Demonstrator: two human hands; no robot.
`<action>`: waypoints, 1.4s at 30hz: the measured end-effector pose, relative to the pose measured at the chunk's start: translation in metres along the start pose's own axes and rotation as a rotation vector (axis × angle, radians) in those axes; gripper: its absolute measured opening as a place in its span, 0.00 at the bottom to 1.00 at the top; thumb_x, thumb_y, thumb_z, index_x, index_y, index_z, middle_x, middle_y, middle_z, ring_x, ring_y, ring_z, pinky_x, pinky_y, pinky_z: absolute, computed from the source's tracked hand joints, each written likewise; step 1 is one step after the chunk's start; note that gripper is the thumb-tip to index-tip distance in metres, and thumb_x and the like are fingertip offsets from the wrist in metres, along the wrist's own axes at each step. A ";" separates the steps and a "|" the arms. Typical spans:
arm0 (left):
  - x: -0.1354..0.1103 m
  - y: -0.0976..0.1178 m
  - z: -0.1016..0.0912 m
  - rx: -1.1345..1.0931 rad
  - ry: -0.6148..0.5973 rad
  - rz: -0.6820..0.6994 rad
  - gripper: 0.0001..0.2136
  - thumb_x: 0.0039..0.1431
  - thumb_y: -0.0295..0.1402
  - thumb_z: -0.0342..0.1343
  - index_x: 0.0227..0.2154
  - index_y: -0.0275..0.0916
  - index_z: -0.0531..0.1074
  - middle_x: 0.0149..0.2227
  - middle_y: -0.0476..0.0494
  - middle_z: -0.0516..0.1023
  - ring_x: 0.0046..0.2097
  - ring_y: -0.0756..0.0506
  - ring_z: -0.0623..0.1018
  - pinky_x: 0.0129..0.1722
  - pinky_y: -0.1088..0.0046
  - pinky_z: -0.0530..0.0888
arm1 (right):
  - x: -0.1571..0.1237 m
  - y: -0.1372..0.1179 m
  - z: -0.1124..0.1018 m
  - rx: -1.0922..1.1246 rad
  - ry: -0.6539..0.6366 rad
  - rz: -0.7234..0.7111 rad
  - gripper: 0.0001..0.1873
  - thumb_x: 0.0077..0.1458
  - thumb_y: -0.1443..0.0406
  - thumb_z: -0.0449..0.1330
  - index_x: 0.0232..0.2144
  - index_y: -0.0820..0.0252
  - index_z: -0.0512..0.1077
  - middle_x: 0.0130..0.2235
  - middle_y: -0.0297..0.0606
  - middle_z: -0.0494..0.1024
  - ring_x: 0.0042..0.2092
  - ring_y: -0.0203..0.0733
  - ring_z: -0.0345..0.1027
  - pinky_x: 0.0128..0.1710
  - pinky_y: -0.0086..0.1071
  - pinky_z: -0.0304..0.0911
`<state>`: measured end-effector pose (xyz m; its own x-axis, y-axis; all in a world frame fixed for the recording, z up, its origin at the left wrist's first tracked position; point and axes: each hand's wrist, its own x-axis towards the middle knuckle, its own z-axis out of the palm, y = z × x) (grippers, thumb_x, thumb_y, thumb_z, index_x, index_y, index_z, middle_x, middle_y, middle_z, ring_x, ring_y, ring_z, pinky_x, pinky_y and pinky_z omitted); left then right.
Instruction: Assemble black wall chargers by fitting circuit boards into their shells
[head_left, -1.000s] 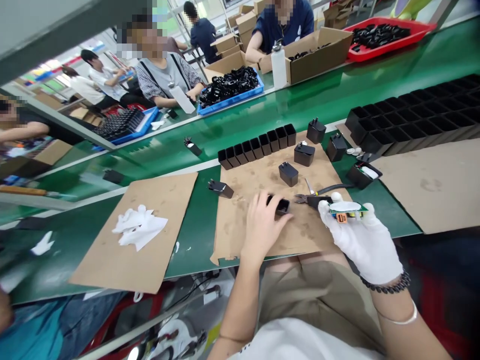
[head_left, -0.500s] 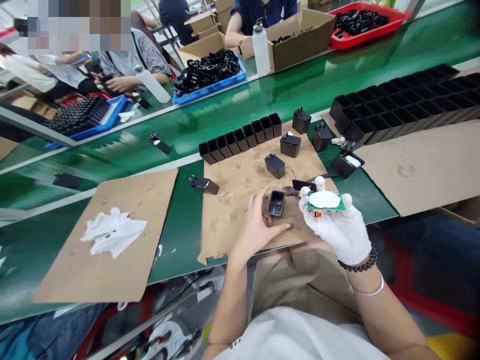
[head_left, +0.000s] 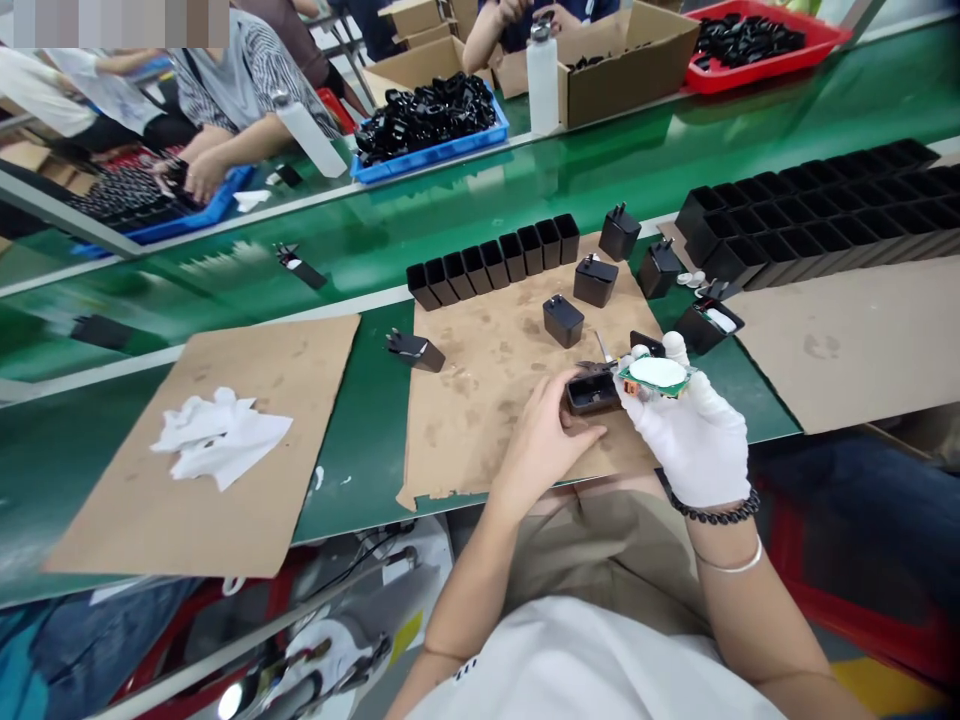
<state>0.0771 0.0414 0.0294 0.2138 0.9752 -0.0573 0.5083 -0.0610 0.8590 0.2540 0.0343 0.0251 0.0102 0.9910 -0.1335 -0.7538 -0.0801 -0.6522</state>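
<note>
One cam only, head-worn: looks fwd & down across long green conveyor worktop (head_left: 367,440) from its near edge, slightly tilted; bare left hand (head_left: 540,445) & white-gloved right hand (head_left: 697,440) close under lens.

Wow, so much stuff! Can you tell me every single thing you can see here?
cardboard sheets: three, brown, flat on the green table
empty shells: about nine, black, in a row at the middle cardboard's far edge
chargers with prongs: four standing, black, near that row; two more lying further left
block of shells: many, black, far right
tissue: one, white, on the left cardboard
cutters: one, partly hidden behind the hands
conveyor belt: one, green, across the middle
blue trays: two, holding black parts, beyond the belt
red tray: one, top right
bottles: two, white, beyond the belt
black shell: one, in the left hand
circuit board: one, green, in the right hand
left hand: bare
right hand: white glove
</note>
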 end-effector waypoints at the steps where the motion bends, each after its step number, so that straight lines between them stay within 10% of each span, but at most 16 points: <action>1: -0.002 0.002 0.002 0.026 -0.001 -0.013 0.32 0.53 0.28 0.70 0.61 0.44 0.68 0.51 0.42 0.77 0.38 0.45 0.76 0.47 0.60 0.77 | 0.001 0.001 -0.001 -0.008 0.010 -0.015 0.19 0.53 0.57 0.72 0.48 0.39 0.79 0.51 0.26 0.82 0.56 0.37 0.77 0.64 0.40 0.70; 7: -0.006 0.002 0.005 -0.010 -0.105 0.015 0.39 0.53 0.33 0.72 0.67 0.47 0.62 0.62 0.39 0.71 0.50 0.40 0.77 0.44 0.65 0.77 | 0.002 0.001 -0.005 -0.088 -0.035 -0.090 0.25 0.49 0.61 0.75 0.50 0.38 0.79 0.51 0.26 0.82 0.55 0.37 0.77 0.58 0.37 0.74; 14: 0.005 -0.002 0.008 -0.210 -0.059 0.021 0.31 0.44 0.26 0.74 0.54 0.41 0.74 0.36 0.50 0.76 0.28 0.52 0.68 0.30 0.74 0.68 | -0.010 -0.001 0.004 -0.609 -0.148 -0.562 0.31 0.43 0.73 0.77 0.48 0.43 0.80 0.46 0.31 0.80 0.38 0.33 0.76 0.49 0.33 0.77; 20: -0.014 0.018 -0.003 -0.259 0.065 0.160 0.29 0.42 0.16 0.66 0.49 0.43 0.76 0.50 0.47 0.78 0.28 0.57 0.66 0.30 0.78 0.70 | -0.028 -0.009 0.013 -0.884 -0.311 -0.768 0.33 0.49 0.74 0.74 0.54 0.39 0.78 0.45 0.35 0.76 0.45 0.42 0.79 0.58 0.45 0.75; 30: -0.024 0.025 -0.016 -0.182 0.094 0.233 0.31 0.42 0.14 0.60 0.50 0.46 0.77 0.53 0.47 0.78 0.29 0.56 0.68 0.31 0.78 0.73 | -0.025 -0.017 0.026 -0.788 -0.516 -0.623 0.32 0.51 0.69 0.74 0.56 0.34 0.77 0.32 0.31 0.77 0.31 0.41 0.76 0.38 0.39 0.80; 42: -0.023 0.026 -0.018 -0.145 0.084 0.316 0.32 0.41 0.10 0.60 0.51 0.43 0.75 0.54 0.46 0.79 0.51 0.44 0.79 0.41 0.75 0.77 | -0.030 -0.016 0.030 -0.798 -0.402 -0.591 0.28 0.52 0.65 0.75 0.52 0.30 0.79 0.32 0.29 0.76 0.33 0.40 0.77 0.54 0.45 0.77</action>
<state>0.0700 0.0208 0.0622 0.2695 0.9273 0.2597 0.3027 -0.3376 0.8913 0.2465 0.0092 0.0622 -0.0941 0.8463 0.5243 -0.0512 0.5218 -0.8515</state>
